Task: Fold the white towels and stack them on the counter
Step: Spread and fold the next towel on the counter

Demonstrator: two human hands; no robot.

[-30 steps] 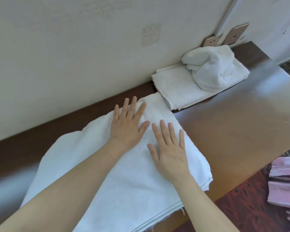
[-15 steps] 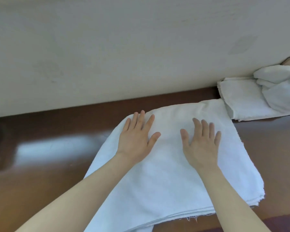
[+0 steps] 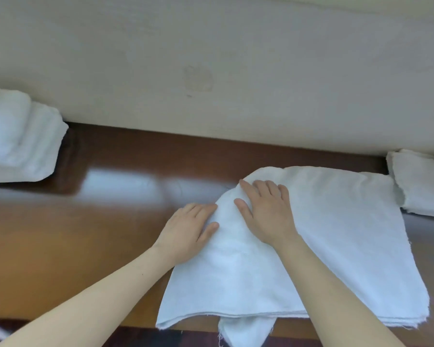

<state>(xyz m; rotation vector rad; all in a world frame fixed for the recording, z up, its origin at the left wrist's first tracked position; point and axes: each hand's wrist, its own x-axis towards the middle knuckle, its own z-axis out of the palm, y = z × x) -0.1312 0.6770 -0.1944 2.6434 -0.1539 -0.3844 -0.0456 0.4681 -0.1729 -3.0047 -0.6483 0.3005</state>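
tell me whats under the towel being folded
Under the towel shows the brown counter, and a white flap pokes out at its near edge. Anything else is covered.

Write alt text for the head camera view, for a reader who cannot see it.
Two hands work a folded white cloth towel on a brown wooden counter: the right hand lies flat near its far left corner, the left hand touches its left edge. A stack of folded white towels sits far left; more white towels lie at the right.
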